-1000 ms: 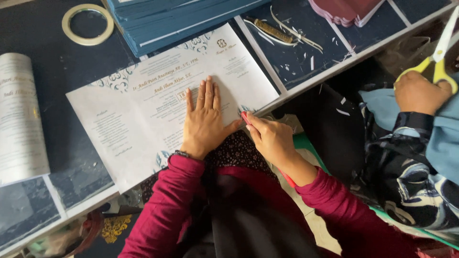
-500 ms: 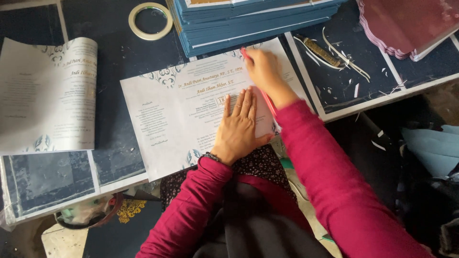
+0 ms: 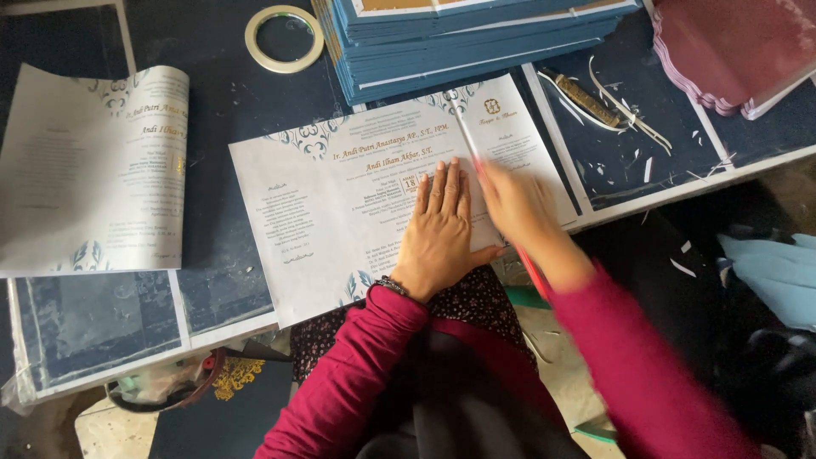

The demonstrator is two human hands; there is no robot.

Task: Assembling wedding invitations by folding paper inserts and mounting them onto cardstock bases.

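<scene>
A white printed sheet [image 3: 340, 212] with blue floral corners lies on the dark table in front of me. My left hand [image 3: 438, 234] presses flat on its middle, fingers together and pointing away from me. My right hand [image 3: 518, 208], blurred by motion, is just right of the left hand. It grips a thin red stick [image 3: 533, 274] whose pale far end [image 3: 463, 132] lies across the sheet's right part. Both sleeves are magenta.
A stack of blue cards [image 3: 476, 34] stands beyond the sheet, with a tape roll [image 3: 284, 38] to its left. A second, curled printed sheet [image 3: 93, 170] lies at the left. Maroon sheets [image 3: 739, 51] are at the top right, paper scraps [image 3: 629, 127] below them, and a pale blue cloth [image 3: 773, 272] is off the table's edge.
My right hand with the stick went from the sheet's near edge up to its far edge, then slid back to the middle. The left hand stayed flat on the sheet.
</scene>
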